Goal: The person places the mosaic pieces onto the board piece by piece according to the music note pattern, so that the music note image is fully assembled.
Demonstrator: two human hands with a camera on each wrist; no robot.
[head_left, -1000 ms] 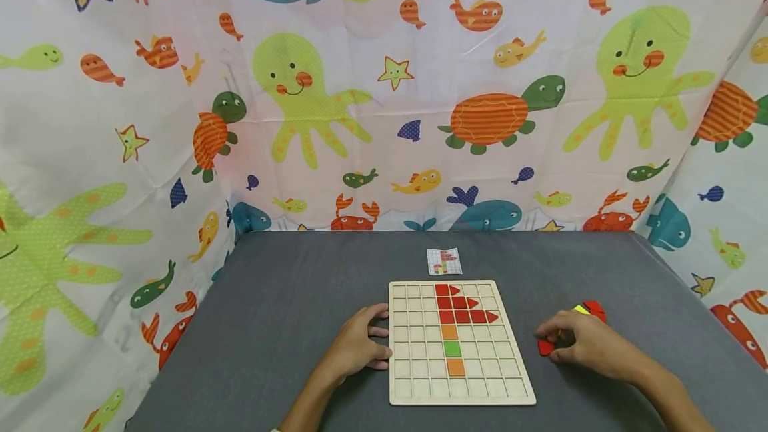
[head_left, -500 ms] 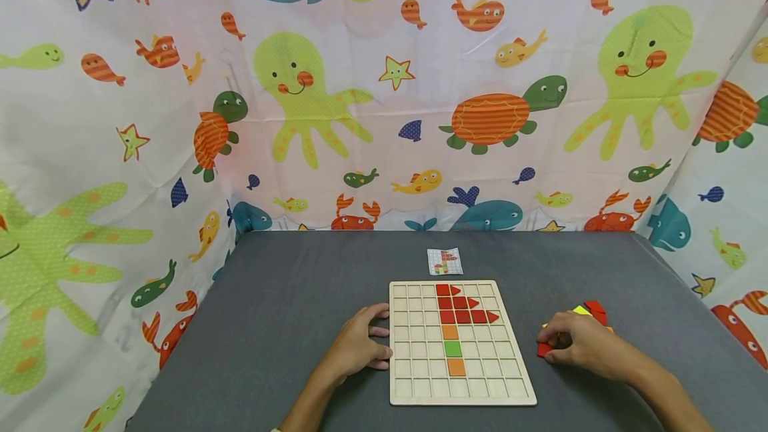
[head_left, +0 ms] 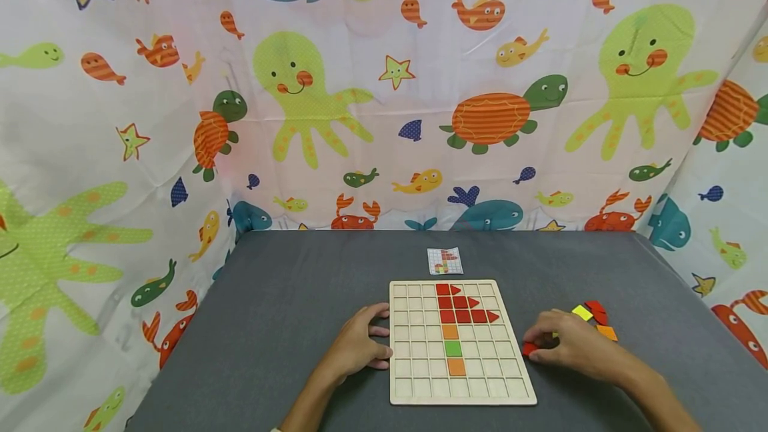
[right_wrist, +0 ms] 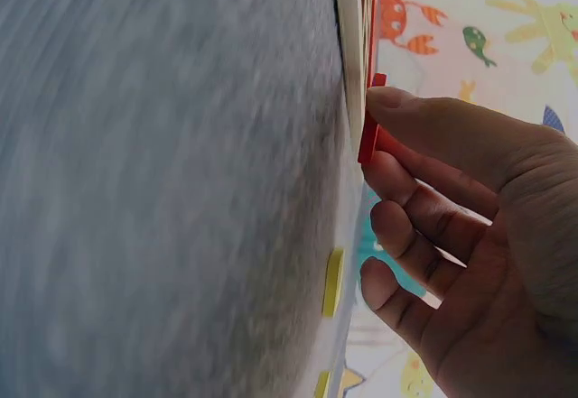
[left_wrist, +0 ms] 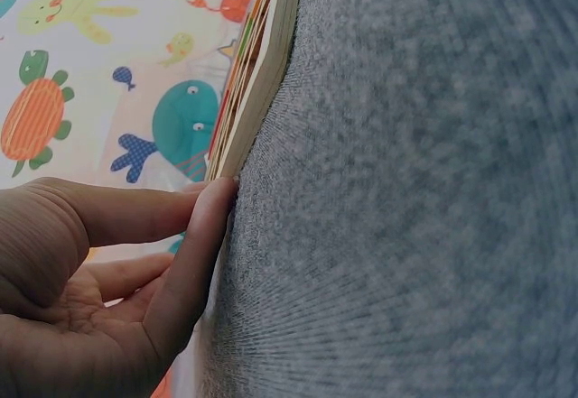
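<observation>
My right hand pinches a red tile between thumb and fingers, off the right side of a wooden grid board. In the right wrist view, the thin red tile is held edge-on and raised above the cloth; its full outline is hidden. On the board, rows of red square and pointed tiles lie above an orange, a green tile and another orange one in a column. My left hand rests on the board's left edge, its fingertips touching the rim.
A small printed pattern card lies behind the board. Right of the board sit loose tiles: a yellow one, red ones and an orange one. Grey cloth covers the table; a patterned curtain hangs behind.
My right hand has moved left toward the board with the red tile, away from the loose tiles, uncovering more of them. The left hand and the board have stayed put.
</observation>
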